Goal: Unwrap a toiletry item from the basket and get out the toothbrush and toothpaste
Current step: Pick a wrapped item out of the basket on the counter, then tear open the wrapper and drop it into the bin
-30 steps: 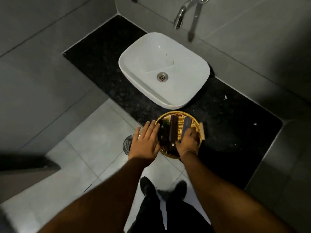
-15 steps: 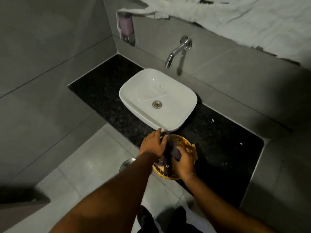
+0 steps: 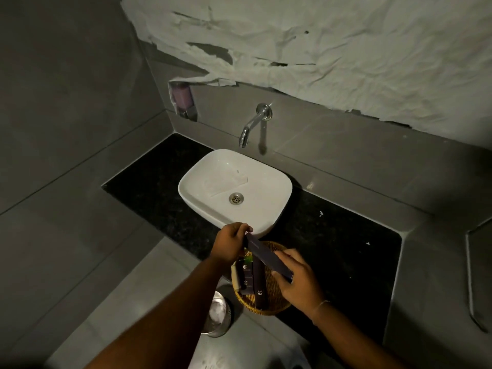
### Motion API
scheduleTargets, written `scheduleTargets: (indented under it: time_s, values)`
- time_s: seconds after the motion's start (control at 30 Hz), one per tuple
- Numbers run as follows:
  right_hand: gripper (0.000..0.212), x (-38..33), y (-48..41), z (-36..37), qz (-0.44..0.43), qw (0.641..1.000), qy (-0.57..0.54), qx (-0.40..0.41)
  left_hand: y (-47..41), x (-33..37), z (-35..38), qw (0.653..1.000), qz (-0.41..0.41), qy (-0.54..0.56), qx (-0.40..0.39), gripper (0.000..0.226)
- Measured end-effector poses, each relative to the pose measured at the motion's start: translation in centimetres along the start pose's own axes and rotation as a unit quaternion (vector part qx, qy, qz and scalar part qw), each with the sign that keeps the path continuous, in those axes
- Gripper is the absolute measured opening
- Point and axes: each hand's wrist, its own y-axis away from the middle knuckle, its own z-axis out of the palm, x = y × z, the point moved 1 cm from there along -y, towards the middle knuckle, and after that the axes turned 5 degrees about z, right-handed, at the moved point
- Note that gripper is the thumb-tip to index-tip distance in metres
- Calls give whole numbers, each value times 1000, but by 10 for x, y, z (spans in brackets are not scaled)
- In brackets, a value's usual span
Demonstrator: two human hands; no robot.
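Two hands hold one long dark box [image 3: 267, 258] above the woven basket [image 3: 274, 291]. Left hand [image 3: 231, 242]: fingers closed on the box's far end, at 11 o'clock from the basket centre. Right hand [image 3: 299, 282]: fingers curled over the box's near end, at 3 o'clock from the basket centre, with a thin bracelet at the wrist. The box runs diagonally between the two hands and is closed along its visible length; its contents cannot be determined.

Several more dark packaged items [image 3: 253, 280] lie side by side inside the basket, beneath the held box. A small green item [image 3: 248, 260] shows at their far end.

The basket rests on the black stone counter [image 3: 332, 243], at its near edge. A white basin [image 3: 261, 179] stands on the counter at 12 o'clock from the basket, just beside it. A chrome tap [image 3: 253, 123] projects from the wall above the basin. A wall dispenser [image 3: 182, 101] is mounted at 10 o'clock from the tap. A metal bin [image 3: 218, 312] stands on the floor at 8 o'clock from the basket.
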Motion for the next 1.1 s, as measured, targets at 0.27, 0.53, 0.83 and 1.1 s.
scheduleTargets:
  time_s: [0.27, 0.53, 0.83, 1.1]
  values:
    - [43, -8, 1, -18, -30, 999, -5, 11, 7, 4, 2, 997, 63, -53, -15, 35]
    - [45, -15, 0, -24, -34, 999, -15, 14, 10, 14, -2, 985, -6, 168, -27, 57]
    - [46, -41, -14, -17, 51, 980, -191, -3, 24, 16, 14, 951, -89, 259, -145, 53]
    - [22, -82, -42, -48, 178, 894, -410, 5, 23, 33, 7, 977, 111, -112, -144, 41]
